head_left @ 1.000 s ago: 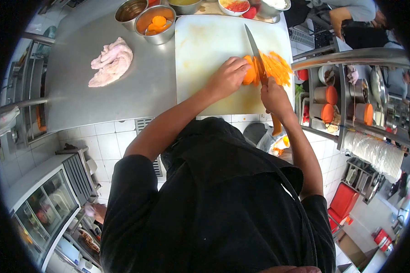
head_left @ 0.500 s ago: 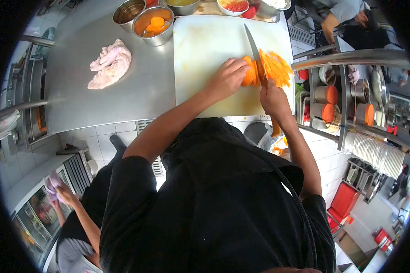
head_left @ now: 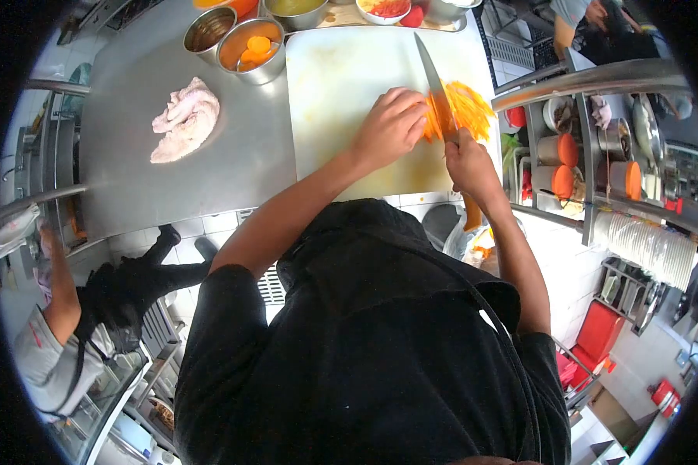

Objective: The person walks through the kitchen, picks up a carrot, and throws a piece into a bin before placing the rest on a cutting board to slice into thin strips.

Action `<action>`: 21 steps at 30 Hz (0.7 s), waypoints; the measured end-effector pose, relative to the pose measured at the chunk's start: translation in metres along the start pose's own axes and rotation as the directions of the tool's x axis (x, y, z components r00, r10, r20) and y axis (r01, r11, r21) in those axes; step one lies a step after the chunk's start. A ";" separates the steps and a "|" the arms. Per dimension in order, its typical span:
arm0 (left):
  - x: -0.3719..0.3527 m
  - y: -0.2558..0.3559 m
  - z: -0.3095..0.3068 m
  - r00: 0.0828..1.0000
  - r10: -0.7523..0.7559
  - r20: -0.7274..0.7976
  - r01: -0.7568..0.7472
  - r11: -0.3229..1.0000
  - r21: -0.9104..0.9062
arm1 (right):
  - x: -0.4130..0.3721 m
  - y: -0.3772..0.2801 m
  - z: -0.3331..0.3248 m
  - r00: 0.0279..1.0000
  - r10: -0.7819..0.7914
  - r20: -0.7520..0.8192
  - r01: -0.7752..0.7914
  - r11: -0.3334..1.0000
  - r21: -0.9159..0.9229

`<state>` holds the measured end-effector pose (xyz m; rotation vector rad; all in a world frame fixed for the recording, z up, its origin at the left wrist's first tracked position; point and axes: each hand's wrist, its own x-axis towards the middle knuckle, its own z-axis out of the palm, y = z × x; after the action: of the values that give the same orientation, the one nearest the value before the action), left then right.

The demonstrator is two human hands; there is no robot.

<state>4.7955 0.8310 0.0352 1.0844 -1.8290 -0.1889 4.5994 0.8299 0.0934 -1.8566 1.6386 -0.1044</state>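
Observation:
My right hand (head_left: 471, 163) is wrapped around a large kitchen knife (head_left: 428, 70). The blade points away from me across the white cutting board (head_left: 329, 101), and the wooden handle's end shows below my fist. To its left, my left hand (head_left: 392, 130) presses with bent fingers on carrot slices (head_left: 433, 120) beside the blade. My fingers hide most of those slices. A heap of thin carrot strips (head_left: 471, 112) lies on the board right of the blade.
Metal bowls stand behind the board, one with carrot rounds (head_left: 257, 48). A pale cloth (head_left: 186, 120) lies crumpled on the steel table (head_left: 248, 170). A co-worker (head_left: 54, 349) is at the left, another person (head_left: 589, 19) at upper right. Shelves with pots (head_left: 557, 149) stand at right.
My left fingers now cover more of the carrot slices by the blade, and less orange shows there. The co-worker at left has moved forward along the table's side. The view has shifted slightly.

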 end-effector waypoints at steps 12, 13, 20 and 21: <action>0.025 -0.022 0.023 0.979 -0.040 0.200 0.025 0.997 0.080 | 0.013 0.000 -0.003 0.995 -0.038 0.087 0.044 0.997 -0.064; 0.027 -0.021 0.023 0.972 -0.047 0.232 0.023 0.994 0.105 | 0.014 0.002 0.000 0.996 -0.048 0.075 0.054 0.995 -0.078; 0.029 -0.022 0.026 0.918 -0.099 0.384 0.015 0.976 0.216 | 0.026 0.014 0.014 0.996 -0.063 0.058 0.069 0.993 -0.101; 0.029 -0.022 0.026 0.917 -0.093 0.389 0.005 0.975 0.220 | 0.019 0.006 0.008 0.996 -0.013 0.094 0.019 0.998 -0.068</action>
<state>4.7836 0.7885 0.0287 1.3171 -2.2270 -0.2611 4.6018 0.8155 0.0773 -1.8969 1.5814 0.0316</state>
